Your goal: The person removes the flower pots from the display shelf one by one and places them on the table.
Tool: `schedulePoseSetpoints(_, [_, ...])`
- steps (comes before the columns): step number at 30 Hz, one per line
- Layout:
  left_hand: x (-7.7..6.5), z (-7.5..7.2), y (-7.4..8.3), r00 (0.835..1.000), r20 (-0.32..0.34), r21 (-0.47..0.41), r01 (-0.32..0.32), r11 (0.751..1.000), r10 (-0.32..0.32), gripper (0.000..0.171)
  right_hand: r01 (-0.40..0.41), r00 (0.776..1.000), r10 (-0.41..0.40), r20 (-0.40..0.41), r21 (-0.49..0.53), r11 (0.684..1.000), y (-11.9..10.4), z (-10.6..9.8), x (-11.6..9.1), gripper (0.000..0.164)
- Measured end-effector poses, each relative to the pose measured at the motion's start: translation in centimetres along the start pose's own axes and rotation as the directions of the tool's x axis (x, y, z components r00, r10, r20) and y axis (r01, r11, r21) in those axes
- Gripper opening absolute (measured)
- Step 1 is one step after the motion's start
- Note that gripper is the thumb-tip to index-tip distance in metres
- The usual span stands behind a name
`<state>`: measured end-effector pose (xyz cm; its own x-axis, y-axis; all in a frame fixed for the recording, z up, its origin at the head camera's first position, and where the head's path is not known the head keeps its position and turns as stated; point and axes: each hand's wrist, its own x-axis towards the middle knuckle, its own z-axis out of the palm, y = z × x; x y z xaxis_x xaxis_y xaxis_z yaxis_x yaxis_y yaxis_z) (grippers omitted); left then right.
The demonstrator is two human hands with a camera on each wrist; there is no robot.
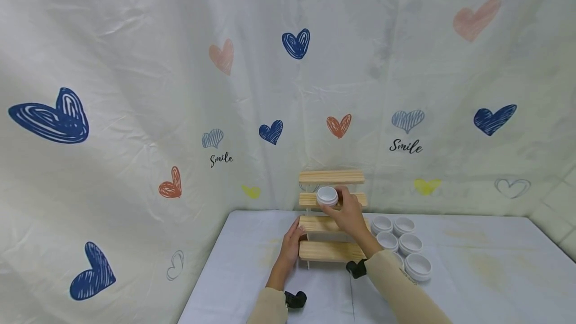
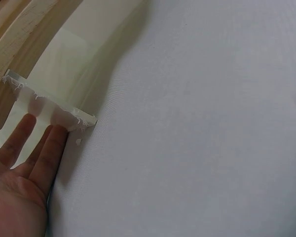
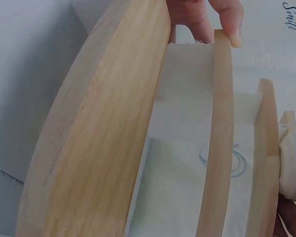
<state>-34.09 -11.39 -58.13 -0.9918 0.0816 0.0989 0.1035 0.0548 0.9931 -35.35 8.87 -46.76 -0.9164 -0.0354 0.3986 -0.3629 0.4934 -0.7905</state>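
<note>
A stepped stand (image 1: 330, 251) of pale wooden boards on clear side panels rises against the backdrop. My right hand (image 1: 353, 214) grips a small white bowl (image 1: 327, 196) by its side, level with the second board from the top; the bowl overlaps that board in the head view. My left hand (image 1: 290, 244) holds the stand's left side. In the left wrist view its long fingers (image 2: 49, 158) press along the clear side panel (image 2: 49, 106); in the right wrist view a fingertip rests on the end of a board (image 3: 222, 123).
Several more white bowls (image 1: 418, 266) sit in two columns to the right of the stand, partly behind my right forearm. White cloth (image 1: 472, 274) covers the table. A backdrop with hearts (image 1: 270, 84) hangs behind it and at the left.
</note>
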Motion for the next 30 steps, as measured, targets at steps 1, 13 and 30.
schedulePoseSetpoints(1, [0.00, 0.02, 0.00, 1.000, -0.001, 0.000, 0.001, 1.000, -0.001, 0.058, -0.005, 1.000, 0.005, 0.004, 0.003, 1.000, -0.06, -0.03, -0.09, 0.065])
schedulePoseSetpoints(13, [0.15, 0.00, -0.16, 1.000, -0.007, -0.002, 0.004, 1.000, -0.004, 0.059, -0.015, 1.000, 0.015, -0.004, 0.022, 1.000, 0.18, 0.15, -0.34, 0.065])
schedulePoseSetpoints(30, [0.11, 0.05, 0.04, 1.000, -0.008, -0.002, 0.012, 1.000, -0.012, 0.058, -0.095, 0.995, 0.095, -0.004, 0.071, 0.993, -0.08, -0.21, -0.65, 0.066])
